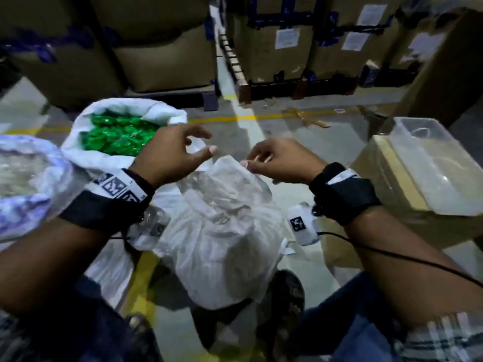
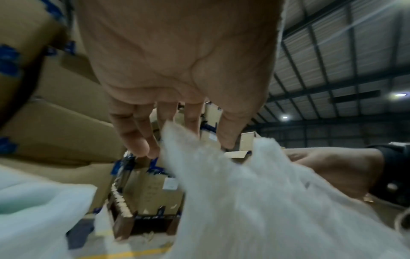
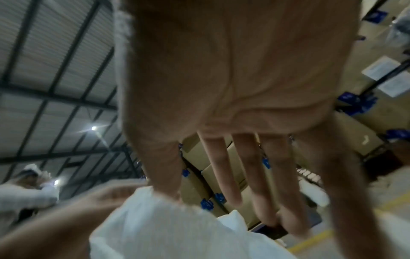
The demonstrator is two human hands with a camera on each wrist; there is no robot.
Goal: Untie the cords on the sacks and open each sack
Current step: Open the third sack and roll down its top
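A white woven sack (image 1: pixel 222 231) stands on the floor between my knees, its top crumpled and loose; I see no cord on it. My left hand (image 1: pixel 206 142) hovers over the sack's upper left with relaxed, spread fingers and holds nothing. In the left wrist view a peak of the sack (image 2: pixel 255 201) reaches up to those fingers. My right hand (image 1: pixel 249 159) is at the sack's raised top edge. In the right wrist view its fingers (image 3: pixel 250 175) are nearly straight and only the thumb tip meets the fabric (image 3: pixel 177 227).
An opened white sack of green packets (image 1: pixel 117 134) stands at the left, with a clear plastic bag (image 1: pixel 23 178) beside it. A cardboard box (image 1: pixel 392 178) carrying a clear tub (image 1: pixel 428 163) sits at the right. Stacked cartons on pallets (image 1: pixel 274 61) line the back. My shoe (image 1: pixel 285 296) is under the sack.
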